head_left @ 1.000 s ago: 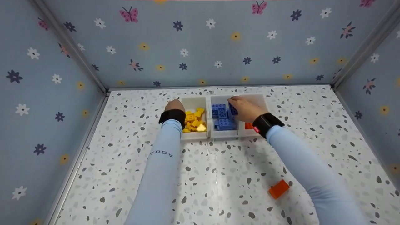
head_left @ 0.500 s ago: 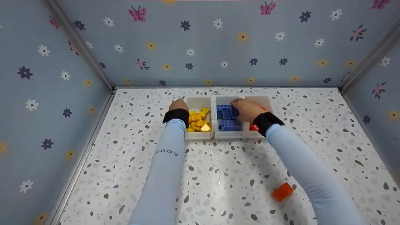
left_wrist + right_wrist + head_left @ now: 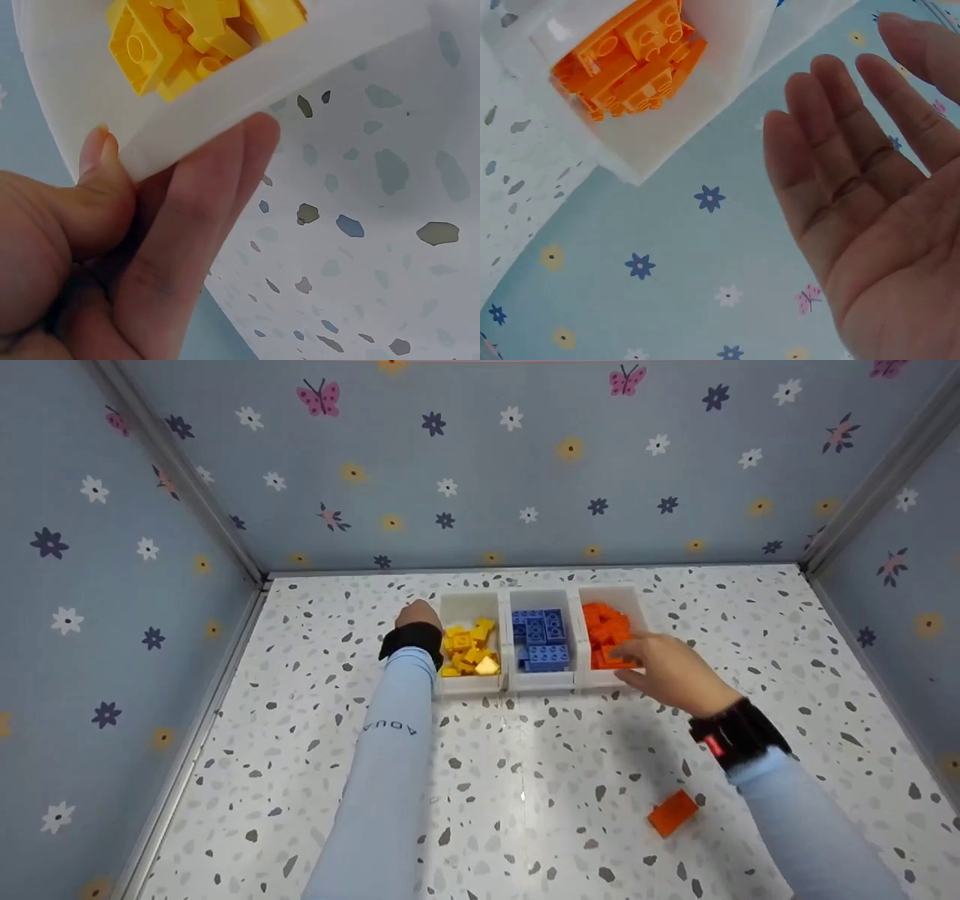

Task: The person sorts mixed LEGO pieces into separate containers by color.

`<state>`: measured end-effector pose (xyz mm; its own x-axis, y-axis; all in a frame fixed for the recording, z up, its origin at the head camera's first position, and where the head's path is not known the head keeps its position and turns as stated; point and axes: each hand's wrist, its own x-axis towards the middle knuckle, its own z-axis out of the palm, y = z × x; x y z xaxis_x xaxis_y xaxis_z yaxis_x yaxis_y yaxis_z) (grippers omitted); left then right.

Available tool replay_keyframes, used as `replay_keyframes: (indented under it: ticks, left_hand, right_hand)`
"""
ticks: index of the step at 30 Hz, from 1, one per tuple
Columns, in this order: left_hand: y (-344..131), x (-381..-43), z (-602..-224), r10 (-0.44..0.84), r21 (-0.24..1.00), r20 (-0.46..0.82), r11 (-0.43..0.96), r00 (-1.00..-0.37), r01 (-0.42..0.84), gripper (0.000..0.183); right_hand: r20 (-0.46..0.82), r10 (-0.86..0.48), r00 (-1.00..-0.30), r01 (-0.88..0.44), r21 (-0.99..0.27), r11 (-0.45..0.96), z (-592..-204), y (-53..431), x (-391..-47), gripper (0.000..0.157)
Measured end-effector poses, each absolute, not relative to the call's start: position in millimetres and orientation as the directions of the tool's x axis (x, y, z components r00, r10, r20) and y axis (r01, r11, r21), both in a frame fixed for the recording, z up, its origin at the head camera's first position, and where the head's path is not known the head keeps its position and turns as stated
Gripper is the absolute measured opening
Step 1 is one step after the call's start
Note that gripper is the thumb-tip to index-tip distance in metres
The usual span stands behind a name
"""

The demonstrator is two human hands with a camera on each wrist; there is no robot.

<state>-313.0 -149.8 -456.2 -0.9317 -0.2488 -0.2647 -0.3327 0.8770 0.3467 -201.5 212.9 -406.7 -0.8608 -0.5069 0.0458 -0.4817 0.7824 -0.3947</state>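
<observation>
My left hand (image 3: 418, 615) grips the left wall of a white bin (image 3: 469, 606) of yellow toy bricks (image 3: 463, 643). In the left wrist view the thumb is inside the wall (image 3: 195, 112) and the fingers are outside. My right hand (image 3: 671, 671) is beside the front right of another white bin (image 3: 628, 606) of orange bricks (image 3: 602, 622). The right wrist view shows its palm and extended fingers, with nothing held. Between these two bins, blue bricks (image 3: 547, 654) fill much of a third white bin (image 3: 536, 598).
One loose orange brick (image 3: 673, 813) lies on the speckled tabletop (image 3: 562, 750), near the right forearm. A flowered back wall (image 3: 480, 457) rises behind the bins, with side walls at left and right.
My right hand has let go of a blue brick in the middle bin and drawn back to the right and towards me. The left hand stays at its bin.
</observation>
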Motion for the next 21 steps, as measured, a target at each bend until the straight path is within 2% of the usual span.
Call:
replay_keyframes:
  ticks: [3,5,11,17,21]
  left_hand:
    - [-146.2,-317.1,-461.7,-0.266,0.35,-0.254,0.871,-0.93,-0.345,0.023]
    - [-142.0,-308.6,-449.5,-0.265,0.362,-0.29,0.859,-0.92,-0.362,0.025]
    - [-146.6,-302.4,-447.6,-0.185,0.373,-0.304,0.88,-0.934,-0.295,0.032]
    - [-160.0,-299.6,-452.1,-0.123,0.443,-0.332,0.855,-0.935,-0.27,0.026]
    - [-156.9,-289.1,-447.4,-0.096,0.498,-0.34,0.825,-0.935,-0.266,0.03]
  right_hand:
    - [0.041,-0.455,-0.889,-0.431,-0.404,0.807,-421.1,233.9,-163.5,0.025]
    - [0.011,-0.41,-0.912,-0.378,-0.412,0.829,-432.8,244.3,-138.8,0.026]
    - [-0.184,-0.259,-0.948,-0.167,-0.406,0.899,-468.3,259.2,-78.3,0.041]
    - [-0.26,-0.167,-0.951,-0.052,-0.399,0.916,-492.3,256.1,-52.1,0.057]
    - [-0.265,-0.163,-0.95,-0.054,-0.377,0.925,-499.9,255.2,-47.0,0.047]
